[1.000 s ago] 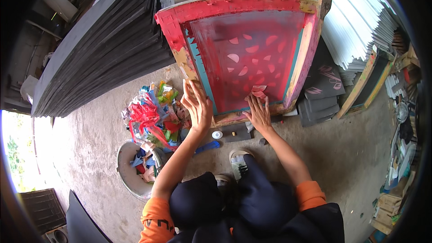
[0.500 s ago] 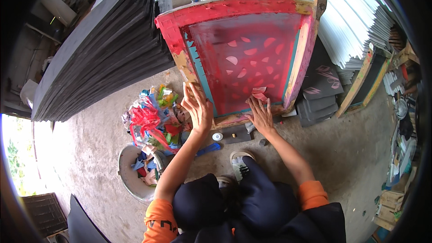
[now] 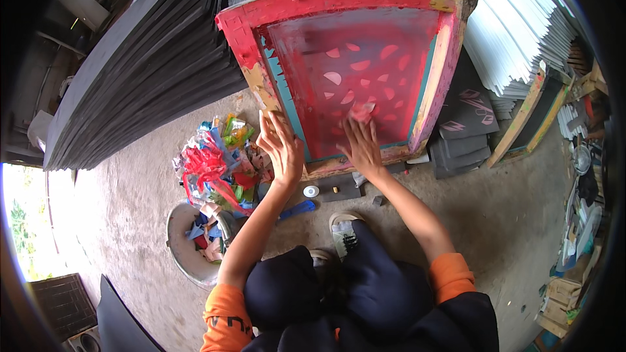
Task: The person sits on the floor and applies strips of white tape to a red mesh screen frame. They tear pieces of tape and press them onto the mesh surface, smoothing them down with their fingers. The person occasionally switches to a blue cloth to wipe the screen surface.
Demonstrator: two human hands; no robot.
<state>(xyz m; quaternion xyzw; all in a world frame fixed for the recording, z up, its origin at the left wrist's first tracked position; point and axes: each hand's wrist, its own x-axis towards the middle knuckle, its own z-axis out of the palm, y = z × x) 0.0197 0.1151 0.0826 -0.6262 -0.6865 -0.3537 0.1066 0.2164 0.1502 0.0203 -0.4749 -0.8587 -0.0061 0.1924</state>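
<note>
A silk-screen printing frame (image 3: 326,0) stands upright, tilted back, its wood smeared with red and yellow paint. Red ink coats its mesh (image 3: 306,58), where pale half-round shapes show through. My left hand (image 3: 284,151) rests on the frame's lower left side, fingers stretched and spread. Against the lower middle of the mesh, my right hand (image 3: 362,146) presses a crumpled pinkish rag (image 3: 364,109) under its fingertips. The right fingers are slightly blurred by motion, and they partly cover the rag.
A pile of coloured rags (image 3: 208,163) lies left of the frame, beside a bucket (image 3: 176,234) holding scraps. Dark sheets (image 3: 150,65) lean at left, white sheets (image 3: 489,19) at right. A blue tool (image 3: 298,209) and a white disc (image 3: 311,191) lie near my feet.
My right hand has slid up and left across the mesh with the rag. My left hand stays at the frame's side. The whole view has shifted slightly.
</note>
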